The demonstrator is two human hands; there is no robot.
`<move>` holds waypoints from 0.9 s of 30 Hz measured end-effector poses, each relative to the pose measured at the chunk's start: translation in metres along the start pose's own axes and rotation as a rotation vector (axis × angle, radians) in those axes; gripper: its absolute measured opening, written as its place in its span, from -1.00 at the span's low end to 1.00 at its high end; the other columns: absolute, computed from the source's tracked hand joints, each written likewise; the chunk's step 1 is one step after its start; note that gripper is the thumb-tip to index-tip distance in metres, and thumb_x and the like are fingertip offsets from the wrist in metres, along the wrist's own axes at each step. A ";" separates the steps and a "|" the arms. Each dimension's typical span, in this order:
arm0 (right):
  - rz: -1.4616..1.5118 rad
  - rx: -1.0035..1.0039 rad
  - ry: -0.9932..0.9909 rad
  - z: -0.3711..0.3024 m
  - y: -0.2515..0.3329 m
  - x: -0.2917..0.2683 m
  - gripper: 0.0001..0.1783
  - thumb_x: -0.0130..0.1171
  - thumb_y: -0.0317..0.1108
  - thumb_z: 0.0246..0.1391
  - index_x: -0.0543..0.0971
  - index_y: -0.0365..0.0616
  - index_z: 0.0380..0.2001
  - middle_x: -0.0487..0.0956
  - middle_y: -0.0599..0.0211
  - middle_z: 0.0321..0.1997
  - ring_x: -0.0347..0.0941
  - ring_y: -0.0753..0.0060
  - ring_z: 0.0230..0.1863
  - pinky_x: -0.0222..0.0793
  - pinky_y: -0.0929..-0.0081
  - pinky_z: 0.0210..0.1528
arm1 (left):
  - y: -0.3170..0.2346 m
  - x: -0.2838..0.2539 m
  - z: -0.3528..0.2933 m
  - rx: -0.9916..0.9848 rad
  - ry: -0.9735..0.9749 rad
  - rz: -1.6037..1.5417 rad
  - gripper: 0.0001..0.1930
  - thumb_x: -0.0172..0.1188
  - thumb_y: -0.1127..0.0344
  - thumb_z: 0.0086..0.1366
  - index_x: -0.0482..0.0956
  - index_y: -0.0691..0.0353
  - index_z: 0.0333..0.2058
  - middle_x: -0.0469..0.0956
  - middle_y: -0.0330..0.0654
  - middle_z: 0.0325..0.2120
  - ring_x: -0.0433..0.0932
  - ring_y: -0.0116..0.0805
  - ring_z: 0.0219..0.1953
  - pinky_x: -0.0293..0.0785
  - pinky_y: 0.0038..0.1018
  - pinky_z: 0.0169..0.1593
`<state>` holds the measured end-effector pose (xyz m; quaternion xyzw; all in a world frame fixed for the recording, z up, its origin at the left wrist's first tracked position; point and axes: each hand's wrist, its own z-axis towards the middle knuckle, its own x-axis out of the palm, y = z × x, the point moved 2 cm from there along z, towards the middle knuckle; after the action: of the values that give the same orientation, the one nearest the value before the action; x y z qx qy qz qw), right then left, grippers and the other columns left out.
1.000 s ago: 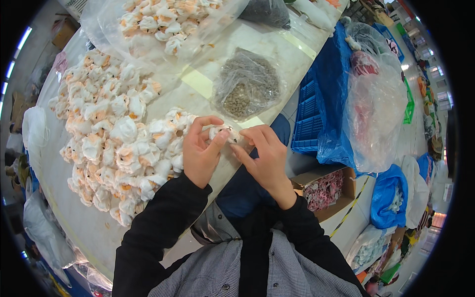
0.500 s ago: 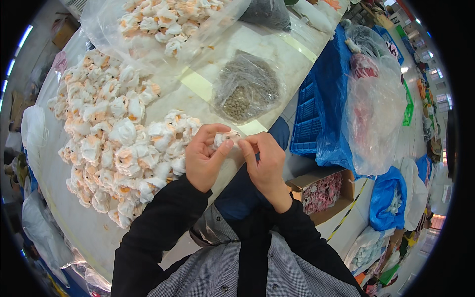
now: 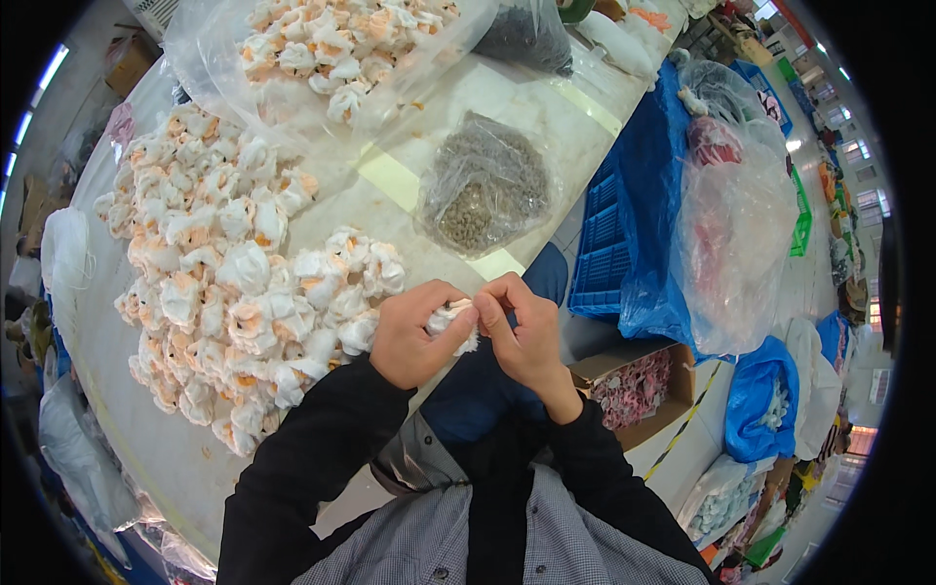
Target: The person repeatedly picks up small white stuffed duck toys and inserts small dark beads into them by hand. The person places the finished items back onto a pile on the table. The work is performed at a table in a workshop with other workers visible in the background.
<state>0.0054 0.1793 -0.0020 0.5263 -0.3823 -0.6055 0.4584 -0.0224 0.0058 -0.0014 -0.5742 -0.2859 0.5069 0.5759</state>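
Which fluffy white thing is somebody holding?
The fluffy piece pinched in the left hand, next to the right hand; the other pieces lie piled on the table or inside the clear bag.

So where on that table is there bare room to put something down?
Bare tabletop lies between the white puff pile and the pellet bag, and again between that bag and the dark bag. It's crowded on the left under the pile, and at the top of the view under the clear bag of puffs.

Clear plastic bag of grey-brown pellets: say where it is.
In the head view, the bag lies on the pale tabletop, right of the white-and-peach fluffy pile, beyond the right hand.
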 end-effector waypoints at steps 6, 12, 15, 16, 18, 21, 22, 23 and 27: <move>-0.039 0.028 -0.029 0.000 -0.004 0.002 -0.81 0.25 -0.32 0.38 0.59 -0.22 -0.29 0.59 0.29 -0.55 0.51 0.52 -0.55 0.39 0.50 -0.45 | 0.003 0.001 0.001 -0.017 -0.026 0.009 -0.89 0.34 0.41 0.23 0.66 0.30 -0.30 0.63 -0.06 -0.43 0.62 -0.17 -0.44 0.49 -0.38 -0.36; -0.187 -0.187 -0.113 0.013 0.004 -0.003 -0.91 0.34 -0.40 0.24 0.67 -0.20 -0.30 0.60 0.22 -0.42 0.54 0.31 -0.49 0.41 0.45 -0.43 | 0.003 -0.001 0.000 -0.034 -0.113 0.001 -0.88 0.35 0.42 0.21 0.65 0.32 -0.30 0.62 -0.05 -0.44 0.60 -0.19 -0.47 0.48 -0.40 -0.37; -0.406 -0.325 -0.210 0.036 0.011 -0.011 -0.93 0.37 -0.45 0.14 0.69 -0.17 -0.30 0.60 0.23 -0.38 0.57 0.18 -0.41 0.44 0.33 -0.39 | 0.006 -0.001 -0.001 -0.075 -0.144 -0.010 -0.87 0.35 0.41 0.22 0.64 0.34 -0.30 0.62 -0.06 -0.45 0.60 -0.24 -0.47 0.48 -0.41 -0.36; -0.516 -0.383 -0.203 0.045 0.006 -0.012 -0.90 0.40 -0.44 0.07 0.71 -0.10 -0.30 0.61 0.29 -0.35 0.55 0.14 -0.31 0.43 0.24 -0.28 | 0.007 -0.001 -0.002 -0.095 -0.140 -0.022 -0.87 0.34 0.41 0.22 0.64 0.34 -0.30 0.62 -0.06 -0.45 0.60 -0.26 -0.47 0.48 -0.41 -0.36; -0.626 -0.449 -0.142 0.064 0.004 -0.011 -0.89 0.41 -0.41 0.05 0.71 -0.06 -0.31 0.60 0.33 -0.32 0.53 0.18 -0.23 0.40 0.24 -0.18 | 0.008 -0.001 -0.001 -0.133 -0.133 -0.060 -0.87 0.34 0.40 0.25 0.64 0.34 -0.29 0.62 -0.09 -0.47 0.59 -0.34 -0.47 0.47 -0.43 -0.35; -0.727 -0.482 -0.031 0.077 0.007 -0.007 -0.86 0.43 -0.38 0.02 0.71 -0.03 -0.31 0.59 0.36 -0.29 0.51 0.19 -0.14 0.37 0.22 -0.06 | 0.010 -0.003 -0.003 -0.175 -0.152 -0.146 -0.87 0.32 0.38 0.30 0.64 0.33 -0.28 0.61 -0.18 -0.49 0.55 -0.48 -0.46 0.45 -0.49 -0.35; -0.751 -0.483 0.009 0.081 0.008 -0.006 -0.86 0.44 -0.37 0.01 0.71 -0.03 -0.31 0.59 0.37 -0.28 0.50 0.18 -0.12 0.36 0.21 -0.03 | 0.009 -0.004 -0.003 -0.172 -0.173 -0.191 -0.87 0.31 0.37 0.32 0.63 0.33 -0.28 0.60 -0.21 -0.49 0.53 -0.52 -0.45 0.44 -0.51 -0.34; -0.768 -0.472 0.037 0.082 0.007 -0.005 -0.86 0.43 -0.36 0.01 0.71 -0.02 -0.31 0.58 0.38 -0.27 0.50 0.19 -0.10 0.34 0.21 -0.01 | 0.009 -0.004 -0.004 -0.172 -0.194 -0.237 -0.87 0.31 0.37 0.34 0.63 0.33 -0.28 0.60 -0.24 -0.50 0.51 -0.56 -0.45 0.42 -0.53 -0.34; -0.819 -0.461 0.102 0.086 0.002 -0.003 -0.87 0.42 -0.34 0.03 0.70 -0.01 -0.31 0.58 0.39 -0.25 0.49 0.20 -0.07 0.31 0.22 0.03 | 0.010 -0.004 -0.005 -0.197 -0.206 -0.251 -0.88 0.29 0.38 0.36 0.63 0.33 -0.29 0.58 -0.29 -0.49 0.49 -0.61 -0.42 0.41 -0.57 -0.33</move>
<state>-0.0792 0.1800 0.0137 0.5473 0.0243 -0.7790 0.3048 -0.0219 -0.0015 -0.0102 -0.5327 -0.4612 0.4566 0.5432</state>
